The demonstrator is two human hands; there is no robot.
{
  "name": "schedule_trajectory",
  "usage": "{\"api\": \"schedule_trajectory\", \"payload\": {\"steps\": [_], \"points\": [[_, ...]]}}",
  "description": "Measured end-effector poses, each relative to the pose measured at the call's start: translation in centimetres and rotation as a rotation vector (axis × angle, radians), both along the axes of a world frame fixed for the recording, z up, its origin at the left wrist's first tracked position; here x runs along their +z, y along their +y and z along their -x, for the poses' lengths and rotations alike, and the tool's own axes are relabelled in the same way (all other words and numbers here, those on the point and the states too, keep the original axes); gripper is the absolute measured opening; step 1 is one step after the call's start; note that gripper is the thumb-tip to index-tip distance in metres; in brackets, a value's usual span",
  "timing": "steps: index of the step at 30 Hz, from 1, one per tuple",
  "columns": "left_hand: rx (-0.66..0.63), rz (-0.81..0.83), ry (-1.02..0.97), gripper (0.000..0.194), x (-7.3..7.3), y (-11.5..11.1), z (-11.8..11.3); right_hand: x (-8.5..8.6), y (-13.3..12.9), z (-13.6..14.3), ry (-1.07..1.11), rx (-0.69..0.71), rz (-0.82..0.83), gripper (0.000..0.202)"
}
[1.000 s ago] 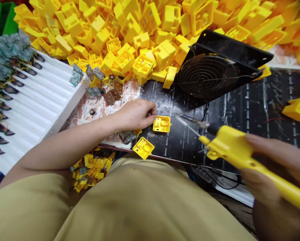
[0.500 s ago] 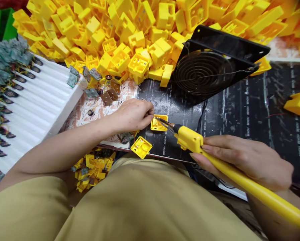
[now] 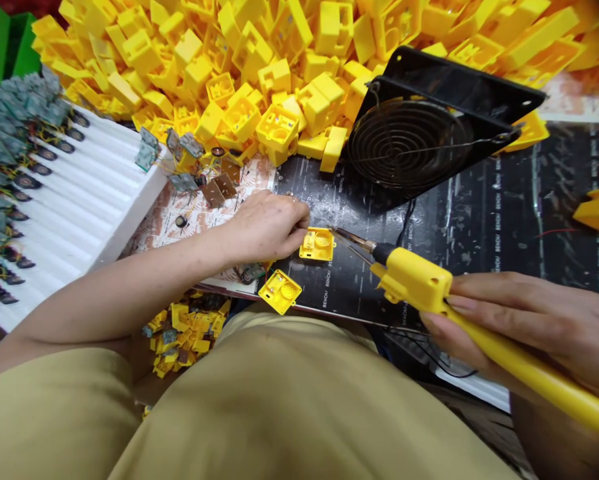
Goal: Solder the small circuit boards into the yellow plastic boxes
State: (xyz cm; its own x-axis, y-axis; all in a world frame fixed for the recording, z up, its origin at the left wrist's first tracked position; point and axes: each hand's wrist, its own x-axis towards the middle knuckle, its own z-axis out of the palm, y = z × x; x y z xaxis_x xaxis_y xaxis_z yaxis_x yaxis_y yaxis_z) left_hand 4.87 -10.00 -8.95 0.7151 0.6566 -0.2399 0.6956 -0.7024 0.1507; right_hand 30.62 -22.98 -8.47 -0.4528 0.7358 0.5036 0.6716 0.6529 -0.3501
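Observation:
My right hand (image 3: pixel 534 327) is closed around a yellow soldering iron (image 3: pixel 419 280). Its metal tip and a thin rod beside it point left, just off the right edge of a small yellow plastic casing (image 3: pixel 317 254). That casing lies open side up on the black bench, with a round speaker-like grille inside. At its left edge my left hand (image 3: pixel 274 227) has its fingers curled and pinched; whatever is between them is hidden. A second open yellow casing (image 3: pixel 281 291) lies at the bench's front edge, below my left hand.
A black fan (image 3: pixel 409 140) stands behind the casings. Yellow housings (image 3: pixel 249 53) are heaped along the back. On the left, a white foam tray (image 3: pixel 104 193) bears rows of wired circuit boards (image 3: pixel 9 153). More yellow parts (image 3: pixel 189 333) lie below the bench edge.
My right hand has drawn the soldering iron back to the right, moving its tip from inside the casing to beyond its right edge. The left hand stays nearly in place.

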Motion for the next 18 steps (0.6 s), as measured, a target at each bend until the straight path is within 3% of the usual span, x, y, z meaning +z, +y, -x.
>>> {"api": "schedule_trajectory", "payload": {"steps": [6,14,18], "points": [[0.004,-0.009,-0.048,0.026,-0.3,0.0,0.2,-0.4,-0.3,0.7,0.026,-0.011,0.084,0.009],[0.030,0.009,-0.047,0.026,-0.5,-0.1,0.1,-0.4,0.9,1.6,-0.001,0.078,-0.005,0.011],[0.009,0.012,-0.044,0.025,-0.4,-0.1,0.1,0.1,0.5,1.1,-0.029,0.014,0.058,0.013]]}}
